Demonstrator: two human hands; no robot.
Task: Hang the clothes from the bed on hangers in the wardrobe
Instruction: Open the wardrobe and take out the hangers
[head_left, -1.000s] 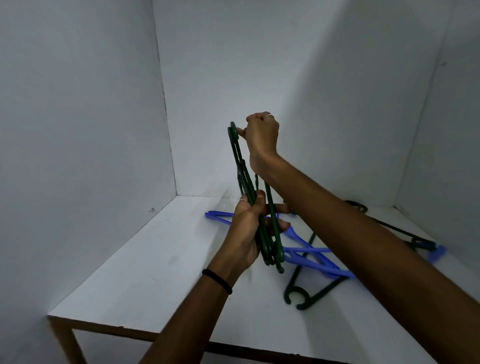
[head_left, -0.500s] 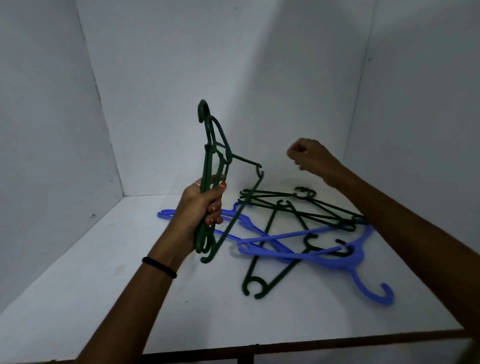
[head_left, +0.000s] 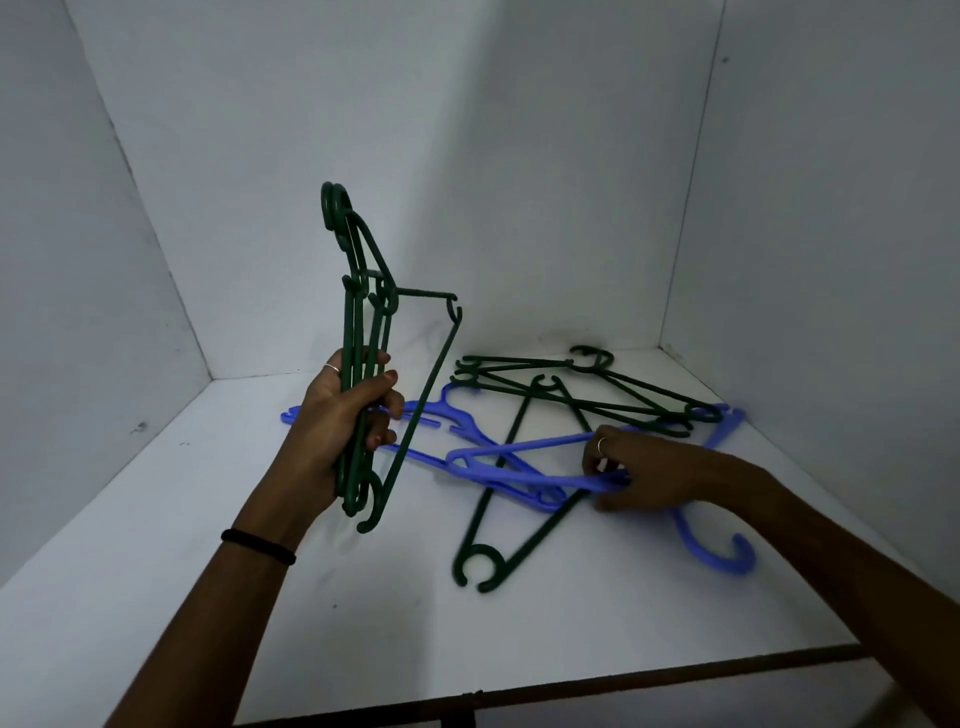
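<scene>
My left hand (head_left: 345, 431) grips a bunch of dark green hangers (head_left: 363, 322), held upright above the white wardrobe shelf (head_left: 260, 571). One of the bunch swings out to the right. My right hand (head_left: 639, 475) is down on the shelf, fingers closed on a blue hanger (head_left: 519, 467) in the tangled pile. More green hangers (head_left: 587, 395) lie behind it, and one green hanger (head_left: 498, 540) lies under the blue ones with its hook toward me. No clothes are in view.
White side walls (head_left: 78, 312) and a back wall (head_left: 415, 156) close in the shelf. A dark wooden front edge (head_left: 571, 686) runs along the bottom. Another blue hanger's hook (head_left: 727, 556) curls near my right forearm.
My right hand came down from mid-air onto the pile and closed on a blue hanger. My left hand keeps the green bunch, roughly where it was.
</scene>
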